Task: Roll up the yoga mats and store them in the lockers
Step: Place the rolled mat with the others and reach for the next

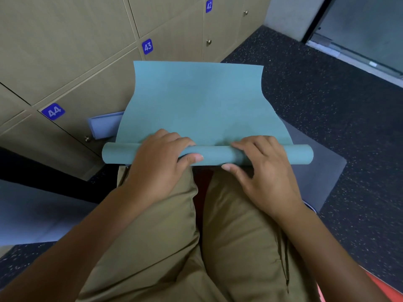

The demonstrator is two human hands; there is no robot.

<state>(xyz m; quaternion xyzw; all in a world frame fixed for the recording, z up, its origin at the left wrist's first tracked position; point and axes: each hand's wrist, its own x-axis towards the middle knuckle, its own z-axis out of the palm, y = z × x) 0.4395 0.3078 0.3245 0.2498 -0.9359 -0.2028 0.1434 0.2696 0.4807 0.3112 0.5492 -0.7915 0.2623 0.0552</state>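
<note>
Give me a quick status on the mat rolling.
Left hand and right hand both grip the roll. Teal mat partly rolled, far end flat against the lockers. Nothing in the way.

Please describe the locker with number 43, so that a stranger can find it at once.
Start at the wall of tan lockers behind the teal yoga mat. Just above the mat's far left corner sits a blue plate reading 43, between plates 44 and 42.
</note>
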